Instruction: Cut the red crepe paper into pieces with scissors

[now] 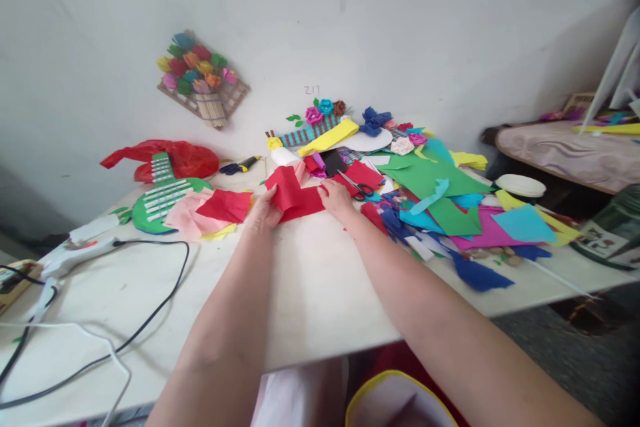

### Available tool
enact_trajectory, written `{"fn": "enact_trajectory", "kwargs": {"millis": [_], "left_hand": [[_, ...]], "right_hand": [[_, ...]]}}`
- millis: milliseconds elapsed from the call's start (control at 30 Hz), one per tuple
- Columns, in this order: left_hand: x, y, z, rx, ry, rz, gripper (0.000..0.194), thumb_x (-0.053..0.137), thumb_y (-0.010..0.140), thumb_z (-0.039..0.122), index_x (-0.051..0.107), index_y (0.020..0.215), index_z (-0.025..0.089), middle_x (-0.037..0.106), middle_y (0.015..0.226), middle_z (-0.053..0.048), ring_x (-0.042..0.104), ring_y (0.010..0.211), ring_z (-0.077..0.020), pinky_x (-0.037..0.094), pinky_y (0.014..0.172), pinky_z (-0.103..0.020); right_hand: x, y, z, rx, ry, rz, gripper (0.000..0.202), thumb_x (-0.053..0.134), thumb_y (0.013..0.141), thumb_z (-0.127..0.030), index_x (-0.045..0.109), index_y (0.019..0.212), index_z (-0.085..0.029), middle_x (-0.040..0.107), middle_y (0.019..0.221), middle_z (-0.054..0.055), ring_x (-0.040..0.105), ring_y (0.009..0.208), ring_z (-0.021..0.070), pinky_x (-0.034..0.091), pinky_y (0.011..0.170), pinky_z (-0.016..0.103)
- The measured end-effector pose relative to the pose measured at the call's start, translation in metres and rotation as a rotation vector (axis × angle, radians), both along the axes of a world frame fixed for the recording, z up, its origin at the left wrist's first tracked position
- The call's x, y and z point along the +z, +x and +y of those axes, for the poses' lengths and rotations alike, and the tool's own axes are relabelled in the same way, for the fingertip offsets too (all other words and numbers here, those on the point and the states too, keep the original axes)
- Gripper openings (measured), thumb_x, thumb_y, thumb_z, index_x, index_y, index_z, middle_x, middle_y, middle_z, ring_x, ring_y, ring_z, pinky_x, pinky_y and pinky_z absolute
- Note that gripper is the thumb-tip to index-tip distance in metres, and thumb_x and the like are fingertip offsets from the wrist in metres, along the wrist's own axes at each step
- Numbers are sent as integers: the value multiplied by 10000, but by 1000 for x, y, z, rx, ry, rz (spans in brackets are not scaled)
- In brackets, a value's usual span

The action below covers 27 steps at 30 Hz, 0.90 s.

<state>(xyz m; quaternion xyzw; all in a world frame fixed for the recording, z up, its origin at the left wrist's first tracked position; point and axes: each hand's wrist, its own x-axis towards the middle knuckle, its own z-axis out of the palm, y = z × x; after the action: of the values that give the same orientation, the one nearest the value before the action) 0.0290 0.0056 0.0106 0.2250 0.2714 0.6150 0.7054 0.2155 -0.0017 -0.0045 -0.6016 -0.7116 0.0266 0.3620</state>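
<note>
A red crepe paper piece [303, 205] is stretched between my two hands over the table, with its left part folded up. My left hand [267, 209] grips the folded left side, thumb on top. At the right end, my right hand [336, 199] pinches the paper's edge; its fingertips are partly hidden. Scissors with dark handles [363, 191] lie just right of my right hand, on more red paper. Left of my left hand, a loose red sheet [224, 205] rests on pink paper [187, 213].
A green guitar-shaped craft [145, 207] and a glue gun [80, 257] with looping cables lie left. Pliers [240, 165] sit behind. Coloured paper scraps [435, 187] heap up on the right, near a glass jar [613, 230]. Paper flowers [195, 67] hang on the wall.
</note>
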Motion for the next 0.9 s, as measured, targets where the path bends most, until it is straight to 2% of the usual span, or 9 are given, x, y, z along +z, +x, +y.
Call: {"fn": "enact_trajectory", "kwargs": {"millis": [200,300,400,500,633,700,767,833,900], "left_hand": [[9,2,-9,-86,40,27,270,527,834,146,573,1100,133,693,799,-70,671,787,-191,525,818,-319],[10,4,-12,-112,44,47,245,515,838,138,588,1072,121,692,791,-75,670,751,-184,533,792,-308],[11,2,-11,-121,36,76,217,502,842,126,601,1034,104,690,782,-81,663,689,-168,543,748,-292],[11,-4,-7,-90,3,115,200,545,814,121,608,1001,91,686,779,-93,661,674,-175,548,722,-297],[7,-14,-1,4,13,215,214,626,740,103,618,954,98,682,758,-93,658,659,-186,552,690,-309],[4,-21,1,39,33,325,178,661,705,108,631,880,110,669,691,-74,640,590,-171,546,608,-279],[0,-27,2,85,56,474,112,708,654,121,619,722,118,622,565,-43,577,455,-138,478,447,-219],[-3,-33,3,149,72,649,191,745,608,148,560,566,136,531,430,-1,473,342,-95,337,321,-169],[-6,-36,5,208,76,822,266,761,577,169,512,485,149,459,358,23,396,297,-70,245,289,-157]], "right_hand": [[6,-10,-2,201,-233,808,459,518,820,-303,454,1257,-179,644,1057,75,631,913,149,485,783,284],[7,-13,-5,327,-292,1042,490,600,739,-252,459,1206,-200,652,945,29,635,756,127,502,647,255],[6,-17,-6,419,-304,1039,290,622,677,-178,591,965,-189,643,793,-19,598,653,100,481,606,220],[6,-21,-5,431,-305,992,135,604,654,-127,647,777,-164,640,693,-28,578,624,89,476,661,224],[6,-24,-5,417,-241,967,171,611,648,-107,691,791,-156,688,757,-9,607,717,96,464,790,262],[6,-24,-5,386,-222,912,182,604,662,-101,702,803,-160,696,772,-3,615,744,102,464,809,274],[5,-24,-4,342,-222,829,190,592,675,-93,711,806,-166,696,764,0,620,743,110,474,801,285],[2,-24,-2,311,-223,747,194,587,683,-84,717,801,-167,698,772,8,627,758,121,480,803,293],[-2,-24,0,293,-231,690,194,589,686,-78,720,802,-160,703,804,23,636,796,135,480,815,298]]}}
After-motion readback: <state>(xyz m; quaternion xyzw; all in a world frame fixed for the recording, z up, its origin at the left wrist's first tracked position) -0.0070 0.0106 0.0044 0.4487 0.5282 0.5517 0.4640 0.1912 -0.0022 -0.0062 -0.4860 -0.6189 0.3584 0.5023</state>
